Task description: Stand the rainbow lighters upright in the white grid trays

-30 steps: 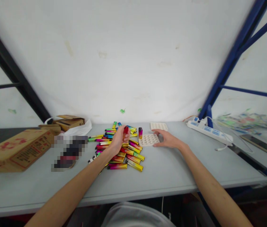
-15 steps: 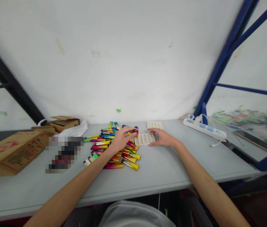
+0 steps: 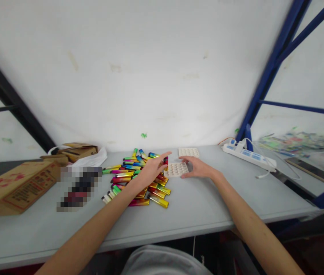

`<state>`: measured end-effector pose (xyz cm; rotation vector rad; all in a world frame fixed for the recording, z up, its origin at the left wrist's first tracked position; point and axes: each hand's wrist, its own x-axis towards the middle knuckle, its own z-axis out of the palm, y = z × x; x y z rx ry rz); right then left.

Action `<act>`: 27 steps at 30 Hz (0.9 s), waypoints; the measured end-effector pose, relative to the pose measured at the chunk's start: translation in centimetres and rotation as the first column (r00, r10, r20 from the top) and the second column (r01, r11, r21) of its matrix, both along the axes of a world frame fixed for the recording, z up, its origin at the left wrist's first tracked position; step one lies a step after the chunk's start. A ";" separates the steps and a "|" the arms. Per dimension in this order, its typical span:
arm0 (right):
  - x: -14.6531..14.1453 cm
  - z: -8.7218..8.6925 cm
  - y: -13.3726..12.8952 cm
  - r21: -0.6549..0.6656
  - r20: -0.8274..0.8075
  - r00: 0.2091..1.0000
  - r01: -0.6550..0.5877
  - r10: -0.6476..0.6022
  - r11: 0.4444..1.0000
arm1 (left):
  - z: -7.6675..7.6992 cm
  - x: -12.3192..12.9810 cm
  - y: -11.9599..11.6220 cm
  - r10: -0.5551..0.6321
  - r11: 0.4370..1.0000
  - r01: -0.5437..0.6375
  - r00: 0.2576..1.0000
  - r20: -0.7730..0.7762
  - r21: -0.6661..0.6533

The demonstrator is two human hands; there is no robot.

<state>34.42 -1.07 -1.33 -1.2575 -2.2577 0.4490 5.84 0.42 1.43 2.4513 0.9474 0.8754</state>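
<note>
A white tray (image 3: 176, 170) with rows of small holes or bumps lies on the table. My right hand (image 3: 195, 167) spans its right end, thumb at the near edge and forefinger at the far one. At the tray's left end is my left hand (image 3: 152, 170), its thumb and forefinger apart. Between them a small red-purple lighter (image 3: 166, 160) shows upright by the tray's left edge; whether the fingers touch it is too small to tell. Under and left of my left hand spreads a heap of shiny multicoloured lighters (image 3: 122, 174).
A second white tray (image 3: 188, 152) lies near the wall. Cardboard boxes (image 3: 21, 183) and a white plastic bag (image 3: 93, 158) are at the left. To the right are a power strip (image 3: 249, 156), blue rack posts (image 3: 265, 82) and a flat dark-framed object (image 3: 312, 170).
The fingers of my left hand have spread from around the upright lighter, and the forefinger now stretches out to the right. My right hand keeps its place at the tray.
</note>
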 end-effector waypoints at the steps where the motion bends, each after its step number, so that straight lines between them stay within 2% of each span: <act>1: 0.0 0.0 0.0 -0.005 -0.003 1.000 0.000 0.000 1.000 | 0.2 -0.3 0.0 -0.004 1.000 0.004 1.000 0.011 0.006; 3: 0.0 0.1 -0.1 -0.015 -0.006 1.000 0.002 -0.002 1.000 | 0.6 -1.3 0.2 -0.004 1.000 0.004 1.000 0.008 0.030; 7: 0.1 -0.1 -0.1 -0.015 -0.025 1.000 0.009 -0.009 1.000 | 1.5 -3.6 0.7 0.002 0.999 0.003 0.994 -0.106 0.045; 11: 0.3 -0.3 -0.1 -0.020 -0.038 0.999 0.011 -0.012 1.000 | 1.8 -5.0 1.0 0.054 0.997 -0.049 0.995 -0.080 0.062; 17: 0.2 -0.2 -0.3 -0.034 -0.030 0.999 0.025 -0.026 0.999 | 0.3 -4.9 1.3 -0.020 1.000 0.019 0.991 -0.129 -0.010; 20: 0.2 -0.1 -0.3 -0.034 -0.039 0.999 0.026 -0.028 0.999 | -0.4 -4.4 1.2 -0.035 0.999 0.035 0.992 -0.124 -0.002; 23: 0.2 -0.1 -0.3 -0.038 -0.040 0.999 0.025 -0.027 0.999 | -0.6 -4.3 1.3 -0.033 0.999 0.034 0.993 -0.114 0.008; 27: 0.2 -0.1 -0.3 -0.037 -0.024 0.999 0.026 -0.027 0.999 | -0.3 -4.6 1.6 -0.072 0.997 0.069 0.995 -0.071 -0.042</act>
